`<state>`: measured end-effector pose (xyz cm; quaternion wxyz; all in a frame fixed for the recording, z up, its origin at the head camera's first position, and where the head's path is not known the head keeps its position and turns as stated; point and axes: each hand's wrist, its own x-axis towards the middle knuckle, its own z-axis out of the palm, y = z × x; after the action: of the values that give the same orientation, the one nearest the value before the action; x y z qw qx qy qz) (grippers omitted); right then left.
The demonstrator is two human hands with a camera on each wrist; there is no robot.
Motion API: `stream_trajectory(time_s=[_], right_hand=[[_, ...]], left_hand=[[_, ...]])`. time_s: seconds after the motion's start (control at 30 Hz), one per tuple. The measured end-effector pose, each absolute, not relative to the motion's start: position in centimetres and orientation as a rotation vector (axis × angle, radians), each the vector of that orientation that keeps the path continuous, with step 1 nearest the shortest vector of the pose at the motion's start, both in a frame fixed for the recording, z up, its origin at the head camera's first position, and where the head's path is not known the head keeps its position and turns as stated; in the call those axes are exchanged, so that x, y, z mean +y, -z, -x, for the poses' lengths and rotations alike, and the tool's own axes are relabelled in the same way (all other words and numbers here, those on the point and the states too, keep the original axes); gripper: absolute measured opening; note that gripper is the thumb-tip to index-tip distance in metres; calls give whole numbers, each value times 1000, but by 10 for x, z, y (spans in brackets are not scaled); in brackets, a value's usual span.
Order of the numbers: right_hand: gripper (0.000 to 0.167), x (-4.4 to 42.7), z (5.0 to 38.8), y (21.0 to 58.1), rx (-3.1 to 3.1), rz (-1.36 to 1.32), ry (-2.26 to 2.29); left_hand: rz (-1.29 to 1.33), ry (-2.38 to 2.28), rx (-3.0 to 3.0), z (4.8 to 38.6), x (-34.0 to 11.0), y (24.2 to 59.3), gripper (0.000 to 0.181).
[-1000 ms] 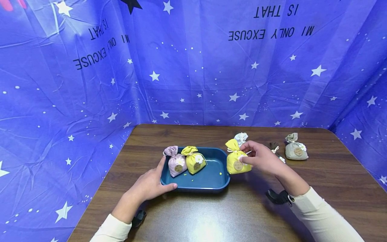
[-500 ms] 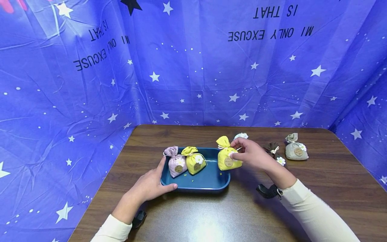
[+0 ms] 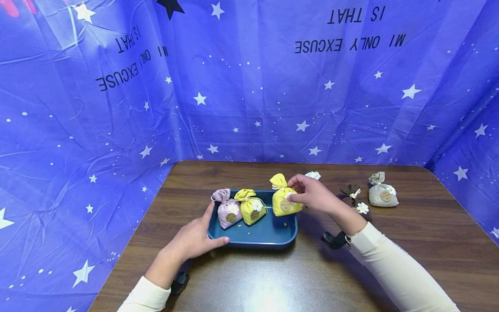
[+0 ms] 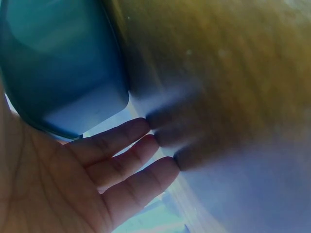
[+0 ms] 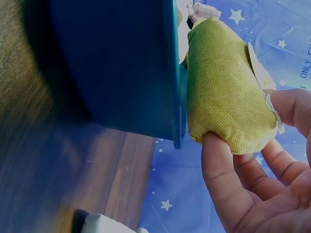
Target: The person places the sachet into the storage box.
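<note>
My right hand (image 3: 316, 195) pinches a yellow drawstring sachet (image 3: 283, 207) between thumb and fingers, above the right part of a dark blue tray (image 3: 257, 243). In the right wrist view the sachet's woven cloth (image 5: 223, 87) shows beside the tray wall (image 5: 126, 73), with fingertips under its base. A lilac sachet (image 3: 225, 219) and another yellow sachet (image 3: 247, 213) lean side by side in the tray's left half. My left hand (image 3: 192, 237) rests against the tray's left end, thumb at the front edge. Its fingers look nearly straight in the left wrist view.
Right of the tray on the wooden table (image 3: 429, 242) stand a dark brown sachet (image 3: 348, 190) and a grey-beige sachet (image 3: 382, 195). A whitish sachet (image 3: 313, 175) is mostly hidden behind my right hand. Blue starry curtain (image 3: 249, 108) hangs behind the table.
My right hand has carried the yellow sachet left, from beside the tray's right edge to above its inside. More of the brown sachet shows. The left hand and tray stay put.
</note>
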<state>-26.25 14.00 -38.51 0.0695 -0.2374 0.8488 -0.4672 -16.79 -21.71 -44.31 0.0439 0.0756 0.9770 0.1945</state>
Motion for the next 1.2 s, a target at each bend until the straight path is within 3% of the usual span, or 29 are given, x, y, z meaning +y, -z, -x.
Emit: stream_trajectory(time_s=[1.2], right_hand=[[26, 95, 273, 399, 2766, 809, 1141]], left_hand=[[-227, -569, 3004, 168, -216, 444, 120]])
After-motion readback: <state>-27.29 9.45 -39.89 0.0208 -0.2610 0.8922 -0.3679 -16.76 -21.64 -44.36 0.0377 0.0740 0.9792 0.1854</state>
